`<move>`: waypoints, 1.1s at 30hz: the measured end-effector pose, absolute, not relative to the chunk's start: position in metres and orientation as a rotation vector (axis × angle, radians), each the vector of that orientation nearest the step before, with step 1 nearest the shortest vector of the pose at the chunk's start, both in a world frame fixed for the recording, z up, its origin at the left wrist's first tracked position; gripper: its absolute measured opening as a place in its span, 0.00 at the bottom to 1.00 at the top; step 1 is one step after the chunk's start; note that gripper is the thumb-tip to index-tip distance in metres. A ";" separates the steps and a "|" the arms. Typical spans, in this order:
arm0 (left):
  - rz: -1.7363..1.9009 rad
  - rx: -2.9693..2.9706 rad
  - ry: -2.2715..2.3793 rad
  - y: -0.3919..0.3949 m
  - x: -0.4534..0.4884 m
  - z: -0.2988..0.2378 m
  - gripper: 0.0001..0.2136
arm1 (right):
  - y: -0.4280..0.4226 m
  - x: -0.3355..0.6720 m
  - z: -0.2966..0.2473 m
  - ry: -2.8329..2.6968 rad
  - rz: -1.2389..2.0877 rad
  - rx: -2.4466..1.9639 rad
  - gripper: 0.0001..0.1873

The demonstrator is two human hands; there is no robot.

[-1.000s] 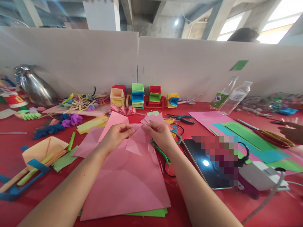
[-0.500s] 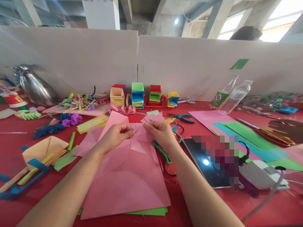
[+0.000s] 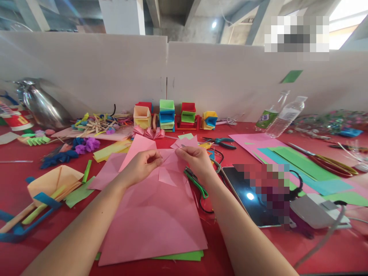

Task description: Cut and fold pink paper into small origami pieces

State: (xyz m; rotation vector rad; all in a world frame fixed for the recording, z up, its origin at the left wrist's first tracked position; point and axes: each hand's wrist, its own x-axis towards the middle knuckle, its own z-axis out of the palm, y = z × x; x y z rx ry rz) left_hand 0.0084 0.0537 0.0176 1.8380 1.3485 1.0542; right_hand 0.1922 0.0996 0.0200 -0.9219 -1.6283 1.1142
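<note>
White partition backs the red table I see remotely through the head camera. Near the middle, over the pink stack, a small pink piece sits between two hands. I see the left hand pinching its upper left, thumb against forefinger, and the right hand pinching its upper right. I judge it could tear or crease crookedly if the two pinches pulled unevenly; the green tool beside the right hand might snag its edge if that hand dropped. Its near edge faces the wearer, and a diagonal line runs away and rightward. I cannot tell its long axis, as fingers cover the far end.
</note>
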 end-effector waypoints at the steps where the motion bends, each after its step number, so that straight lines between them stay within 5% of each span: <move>1: 1.058 1.849 1.349 0.054 0.008 0.017 0.11 | 0.099 0.192 0.020 -1.608 1.136 -0.922 0.15; 33: 1.043 1.934 1.327 0.055 0.012 0.011 0.11 | 0.099 0.191 0.020 -1.567 1.151 -0.915 0.18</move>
